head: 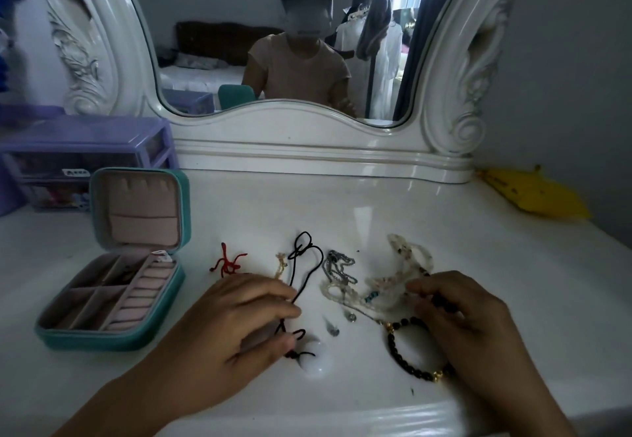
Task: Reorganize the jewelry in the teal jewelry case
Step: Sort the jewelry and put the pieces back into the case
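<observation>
Tangling looks the main risk: left hand [239,317] pinches the black cord [304,265] of the white pendant [316,358], right hand [458,313] curls onto the black bead bracelet [407,351]; pale bead strands [386,286] and silver chain [338,265] at twelve o'clock could snag; teal jewelry case [113,299] sits open at nine o'clock, red cord [227,262] between; purple drawers [85,149] behind

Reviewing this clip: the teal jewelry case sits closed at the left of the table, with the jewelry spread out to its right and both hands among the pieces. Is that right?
Not quite. The head view shows the teal jewelry case open, lid propped up and its pink compartments exposed. The rest holds: it sits at the left of the table, with the left hand and right hand among the pieces spread out to its right.
</observation>
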